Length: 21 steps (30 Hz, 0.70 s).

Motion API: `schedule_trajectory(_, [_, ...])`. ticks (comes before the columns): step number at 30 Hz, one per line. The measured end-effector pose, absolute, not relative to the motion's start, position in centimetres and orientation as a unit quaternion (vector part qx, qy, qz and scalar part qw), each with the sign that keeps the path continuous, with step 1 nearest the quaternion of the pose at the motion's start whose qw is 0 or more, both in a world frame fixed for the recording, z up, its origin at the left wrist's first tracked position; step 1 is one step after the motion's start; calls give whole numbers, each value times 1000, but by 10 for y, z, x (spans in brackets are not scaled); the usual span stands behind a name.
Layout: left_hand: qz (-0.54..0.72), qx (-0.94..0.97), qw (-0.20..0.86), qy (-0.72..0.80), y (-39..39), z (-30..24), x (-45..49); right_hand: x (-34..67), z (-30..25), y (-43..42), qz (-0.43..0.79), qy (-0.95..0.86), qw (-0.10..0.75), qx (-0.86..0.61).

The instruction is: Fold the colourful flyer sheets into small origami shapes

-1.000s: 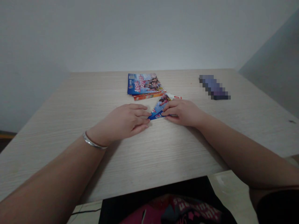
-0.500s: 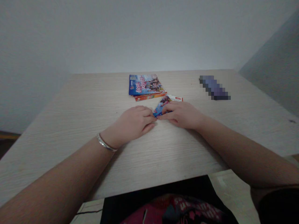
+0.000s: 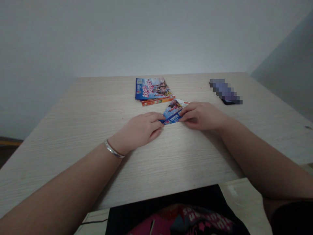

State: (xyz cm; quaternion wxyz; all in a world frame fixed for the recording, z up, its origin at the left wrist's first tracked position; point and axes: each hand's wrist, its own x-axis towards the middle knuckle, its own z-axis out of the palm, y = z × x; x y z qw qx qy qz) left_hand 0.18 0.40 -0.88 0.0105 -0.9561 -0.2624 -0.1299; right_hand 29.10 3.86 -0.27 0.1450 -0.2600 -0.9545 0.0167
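Note:
Between my hands lies a partly folded printed leaflet (image 3: pixel 171 112), blue with a picture on one face and white showing at its upper right. With fingertips closed at its left corner, my left hand (image 3: pixel 144 130) holds it against the table; a silver bangle circles that wrist. My right hand (image 3: pixel 199 116) has its fingers bent together at the leaflet's right side, on the near edge. Part of the leaflet is covered by the right fingers. Just beyond it is a stack of similar leaflets (image 3: pixel 153 88), with orange edges showing below the top one.
The pale wood-grain table (image 3: pixel 97 104) meets a wall at the back. A dark phone-like object (image 3: pixel 226 92), blurred by pixels, lies at the far right. Dark clothing with a pink print (image 3: pixel 181 218) is at the near edge.
My right hand has slid to the right along the leaflet's near edge, uncovering more of its blue printed face. My left hand stays at the left corner.

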Motion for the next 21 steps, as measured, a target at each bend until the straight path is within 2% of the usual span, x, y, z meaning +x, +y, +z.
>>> schedule_trajectory(7, [-99, -933, 29, -345, 3, -12, 6, 268, -3, 33, 14, -944, 127, -306])
schedule_trajectory(13, [-76, -936, 108, -328, 3, -10, 7, 252, -1, 21, -14, -933, 84, -349])
schedule_trajectory(16, [-70, -933, 156, -315, 2, -9, 7, 249, -2, 20, -26, -934, 82, -347])
schedule_trajectory(21, [-111, -915, 160, -355, -1, -7, 8, 243, -3, 19, -35, -918, 112, -379])
